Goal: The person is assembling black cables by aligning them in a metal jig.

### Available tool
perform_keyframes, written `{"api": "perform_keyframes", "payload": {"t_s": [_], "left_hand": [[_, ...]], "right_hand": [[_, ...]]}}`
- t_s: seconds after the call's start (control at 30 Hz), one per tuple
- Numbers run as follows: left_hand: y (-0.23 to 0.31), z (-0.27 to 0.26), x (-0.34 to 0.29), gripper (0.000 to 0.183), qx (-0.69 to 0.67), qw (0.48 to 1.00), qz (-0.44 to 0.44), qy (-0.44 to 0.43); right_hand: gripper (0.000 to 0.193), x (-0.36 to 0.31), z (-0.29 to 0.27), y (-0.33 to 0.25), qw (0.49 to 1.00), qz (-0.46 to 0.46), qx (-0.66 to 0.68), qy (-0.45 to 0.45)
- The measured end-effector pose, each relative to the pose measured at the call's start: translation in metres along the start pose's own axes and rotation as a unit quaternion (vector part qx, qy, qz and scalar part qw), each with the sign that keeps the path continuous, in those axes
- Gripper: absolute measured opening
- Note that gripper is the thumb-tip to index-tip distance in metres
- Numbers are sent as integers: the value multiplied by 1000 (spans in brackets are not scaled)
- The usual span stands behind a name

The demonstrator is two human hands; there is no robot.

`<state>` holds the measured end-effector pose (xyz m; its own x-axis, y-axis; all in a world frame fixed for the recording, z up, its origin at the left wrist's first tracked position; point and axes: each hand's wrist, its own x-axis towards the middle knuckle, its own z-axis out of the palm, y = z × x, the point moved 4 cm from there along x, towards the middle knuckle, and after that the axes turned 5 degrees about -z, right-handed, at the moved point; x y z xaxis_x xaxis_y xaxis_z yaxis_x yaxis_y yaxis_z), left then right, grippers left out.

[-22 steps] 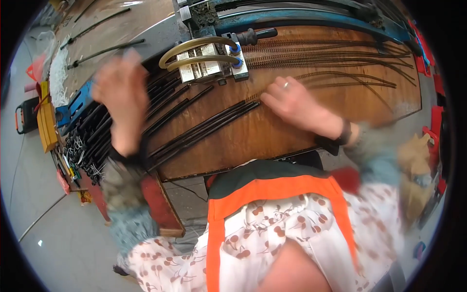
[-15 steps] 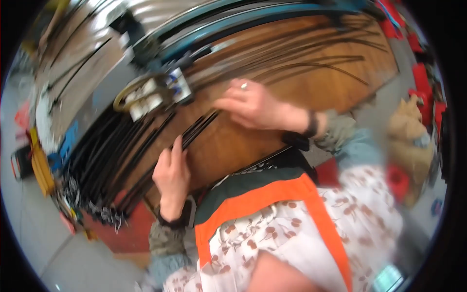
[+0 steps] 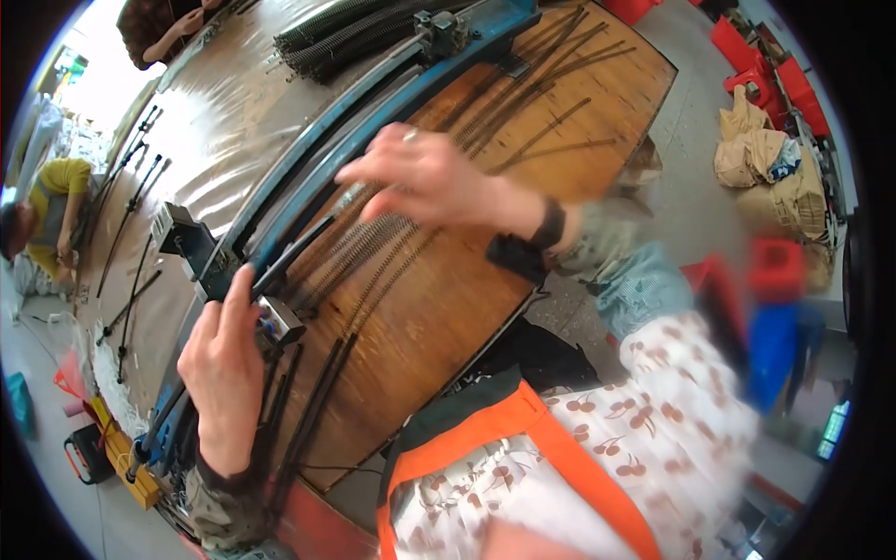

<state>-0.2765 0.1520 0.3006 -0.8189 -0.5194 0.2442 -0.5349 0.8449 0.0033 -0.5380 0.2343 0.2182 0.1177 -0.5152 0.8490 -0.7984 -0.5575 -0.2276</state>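
Observation:
A long black tube [image 3: 297, 252] slants along the blue metal rail [image 3: 373, 126] of a bench fixture. My left hand [image 3: 224, 369] is closed over its lower part, fingers pointing up along it. At the tube's upper end is my right hand [image 3: 429, 177], thumb and fingers apart, with a ring and a dark wristband. A short silvery piece [image 3: 351, 196] shows beside those fingers; whether they touch it I cannot tell. Below the left fingertips sits a small metal block [image 3: 282, 322] on the fixture. Several black tubes [image 3: 322, 397] and coiled springs [image 3: 392, 266] lie nearby on the wooden board [image 3: 411, 327].
A bundle of dark springs [image 3: 345, 42] lies behind the rail. On the plastic-covered table, black cables [image 3: 126, 215] are spread out. A person in yellow [image 3: 58, 210] works at the left, another in dark sleeves [image 3: 154, 37] beyond. Red bins [image 3: 775, 271] stand right.
The view has swung. My hands have moved from over the wooden board to the blue rail, and a single tube now lies along it. My right fingers, pinched together before, are now apart.

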Motion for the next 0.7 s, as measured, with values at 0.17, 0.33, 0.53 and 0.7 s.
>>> {"api": "perform_keyframes", "payload": {"t_s": [0.17,0.33,0.53,0.7], "left_hand": [[3,-3,4,46,26,1000,2,-3],[-88,-42,-25,26,14,985,-97,138],[-138,-136,-71,16,76,955,-174,227],[-149,-141,-114,19,-6,944,-258,204]], "right_hand": [[39,-5,11,-13,999,-23,-31,17],[40,5,-12,38,992,0,-112,64],[17,56,70,17,960,224,141,-90],[13,156,162,-45,934,78,311,-158]]}}
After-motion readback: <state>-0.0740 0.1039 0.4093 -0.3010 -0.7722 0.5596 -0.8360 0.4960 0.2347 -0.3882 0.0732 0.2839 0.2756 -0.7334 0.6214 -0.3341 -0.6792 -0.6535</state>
